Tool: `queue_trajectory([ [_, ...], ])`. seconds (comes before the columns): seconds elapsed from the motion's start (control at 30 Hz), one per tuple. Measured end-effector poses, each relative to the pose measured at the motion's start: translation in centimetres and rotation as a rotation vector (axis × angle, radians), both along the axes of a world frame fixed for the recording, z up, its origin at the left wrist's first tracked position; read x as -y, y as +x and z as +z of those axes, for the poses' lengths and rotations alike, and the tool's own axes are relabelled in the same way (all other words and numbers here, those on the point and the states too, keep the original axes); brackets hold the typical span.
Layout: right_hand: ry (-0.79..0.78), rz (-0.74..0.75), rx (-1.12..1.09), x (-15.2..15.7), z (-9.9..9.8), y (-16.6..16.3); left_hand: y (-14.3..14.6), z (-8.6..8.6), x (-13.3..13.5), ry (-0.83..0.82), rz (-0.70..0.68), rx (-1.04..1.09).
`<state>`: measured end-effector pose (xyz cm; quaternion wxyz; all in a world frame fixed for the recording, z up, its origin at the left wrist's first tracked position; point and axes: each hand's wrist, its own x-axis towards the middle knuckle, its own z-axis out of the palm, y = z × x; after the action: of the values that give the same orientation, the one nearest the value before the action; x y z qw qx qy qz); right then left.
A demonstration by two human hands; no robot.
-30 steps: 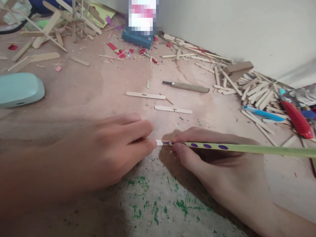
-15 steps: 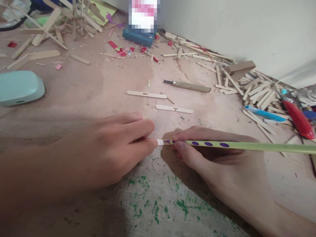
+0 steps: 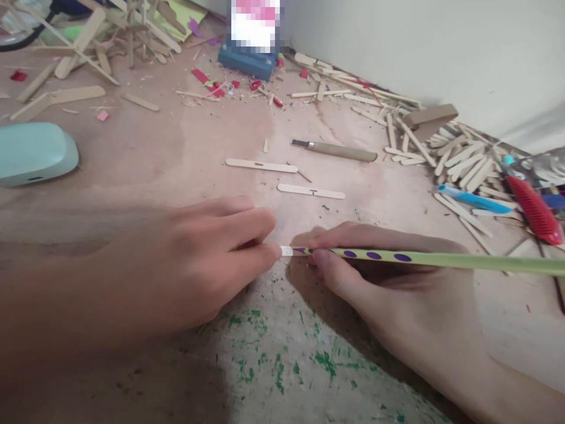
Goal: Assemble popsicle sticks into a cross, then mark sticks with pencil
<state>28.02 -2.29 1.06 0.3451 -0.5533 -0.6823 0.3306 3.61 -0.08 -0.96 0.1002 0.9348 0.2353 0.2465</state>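
Note:
My right hand (image 3: pixel 397 294) is closed around a long light-green pencil (image 3: pixel 430 259) with purple ovals along it. Its rear end runs out of view on the right, and its front end points left. My left hand (image 3: pixel 212 259) lies low over the tabletop, fingers curled and pressed together. At its fingertips shows a short white piece (image 3: pixel 288 251) with faint marks, in line with the pencil; whatever else the fingers cover is hidden. Just beyond the hands lie two notched craft sticks, the nearer one (image 3: pixel 324 192) and the farther one (image 3: pixel 269 165).
A wooden-handled chisel (image 3: pixel 344 152) lies behind the craft sticks. Piled sticks (image 3: pixel 468 162), a blue pen-like tube (image 3: pixel 477 200) and a red-handled tool (image 3: pixel 534 209) are at right. A pale-turquoise case (image 3: pixel 35 153) sits at left; a blue block (image 3: pixel 247 60) stands behind.
The whole view has shifted very slightly. Both hands keep nearly the same pose, with the pencil in my right hand; the things on the table stay where they were.

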Motion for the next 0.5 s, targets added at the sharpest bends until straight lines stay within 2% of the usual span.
queue_trajectory([
  [0.5,-0.001,0.005,0.009,0.13,-0.15,0.19,0.15,0.22,0.0,-0.023,-0.006,-0.012],
])
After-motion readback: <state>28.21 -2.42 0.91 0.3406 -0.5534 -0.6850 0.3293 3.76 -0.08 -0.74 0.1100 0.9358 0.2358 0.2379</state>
